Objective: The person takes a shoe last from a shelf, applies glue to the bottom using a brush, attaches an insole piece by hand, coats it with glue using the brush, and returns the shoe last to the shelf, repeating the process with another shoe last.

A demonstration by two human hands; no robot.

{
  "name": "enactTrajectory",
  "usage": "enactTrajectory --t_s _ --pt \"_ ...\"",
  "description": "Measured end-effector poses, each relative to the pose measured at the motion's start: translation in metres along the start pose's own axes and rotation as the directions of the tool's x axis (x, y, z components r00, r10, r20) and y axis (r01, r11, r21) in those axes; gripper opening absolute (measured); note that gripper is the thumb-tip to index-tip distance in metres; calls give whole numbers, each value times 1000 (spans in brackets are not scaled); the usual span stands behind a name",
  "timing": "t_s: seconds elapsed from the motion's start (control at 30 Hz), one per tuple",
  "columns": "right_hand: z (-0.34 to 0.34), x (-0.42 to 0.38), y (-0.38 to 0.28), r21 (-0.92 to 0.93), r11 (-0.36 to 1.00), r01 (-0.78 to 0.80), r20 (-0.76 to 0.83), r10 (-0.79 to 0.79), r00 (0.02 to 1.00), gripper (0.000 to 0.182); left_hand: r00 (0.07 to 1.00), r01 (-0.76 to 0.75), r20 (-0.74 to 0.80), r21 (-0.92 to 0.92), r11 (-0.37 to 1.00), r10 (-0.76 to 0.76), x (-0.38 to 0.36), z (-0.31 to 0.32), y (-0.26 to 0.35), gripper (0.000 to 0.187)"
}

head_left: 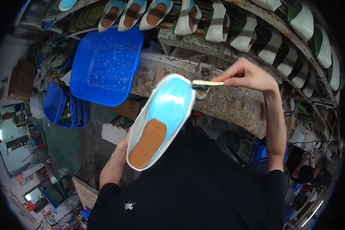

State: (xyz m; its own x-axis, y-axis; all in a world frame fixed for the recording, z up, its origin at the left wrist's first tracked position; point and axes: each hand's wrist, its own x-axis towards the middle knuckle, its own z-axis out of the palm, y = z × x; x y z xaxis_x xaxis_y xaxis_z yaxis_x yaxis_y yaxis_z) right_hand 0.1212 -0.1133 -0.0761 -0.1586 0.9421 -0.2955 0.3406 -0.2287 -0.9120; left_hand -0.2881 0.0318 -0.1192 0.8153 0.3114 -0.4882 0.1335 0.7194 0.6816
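Note:
In front of my chest is a white shoe upper with a glossy light-blue inside and a brown insole pad at its lower end. My left hand is behind the shoe; its fingers are hidden. My right hand pinches the pale handle of a small brush. The dark bristles of the brush are at the upper right edge of the shoe, by its rim.
A big blue basin is at the upper left, with smaller blue bins below it. A worn workbench lies beyond my hands. Racks above hold several white shoes. Another person is at the far right.

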Motion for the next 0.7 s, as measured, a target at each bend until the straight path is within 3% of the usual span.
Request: enactTrajectory --t_s 0.1,0.2,0.27,0.33,0.37,0.43,0.47,0.5,0.53,0.57,0.67,0.7 --pt "26 -24 63 270 960 70 -323 22 946 32 1000 -23 -17 4 1000 23 -2 -2 3 72" --pt "70 -27 129 284 947 -147 -389 254 885 34 998 -43 -37 6 999 43 -7 -2 4 72" --pt "114 -23 229 200 960 -195 -450 267 852 25 997 -43 -64 -1 999 43 -14 0 2 72" --pt "145 -20 262 -49 954 -295 -516 228 826 24 995 -47 -91 -8 999 46 -18 3 0 72" --pt "157 -16 272 -66 954 -292 -573 203 794 26 993 -51 -104 -7 999 51 -22 5 -1 72" --pt "170 -6 271 -56 959 -276 -607 187 772 26 990 -53 -128 -1 999 52 -26 7 -1 72" --pt "176 1 268 185 976 -111 -639 206 741 25 990 -53 -134 8 999 53 -27 8 1 72" --pt "179 7 243 405 911 75 -657 233 717 25 989 -55 -137 15 998 56 -28 9 3 72" --pt "169 7 191 494 831 257 -689 193 699 26 989 -56 -138 23 998 58 -27 11 5 72" --pt "152 -3 148 585 760 282 -623 199 756 30 989 -57 -138 30 998 61 -25 11 6 71" --pt "128 -12 48 373 794 479 -755 -40 655 28 990 -54 -128 52 997 60 -19 15 11 71" --pt "120 -17 22 273 859 434 -752 -91 653 27 991 -51 -124 56 997 58 -17 15 12 71"
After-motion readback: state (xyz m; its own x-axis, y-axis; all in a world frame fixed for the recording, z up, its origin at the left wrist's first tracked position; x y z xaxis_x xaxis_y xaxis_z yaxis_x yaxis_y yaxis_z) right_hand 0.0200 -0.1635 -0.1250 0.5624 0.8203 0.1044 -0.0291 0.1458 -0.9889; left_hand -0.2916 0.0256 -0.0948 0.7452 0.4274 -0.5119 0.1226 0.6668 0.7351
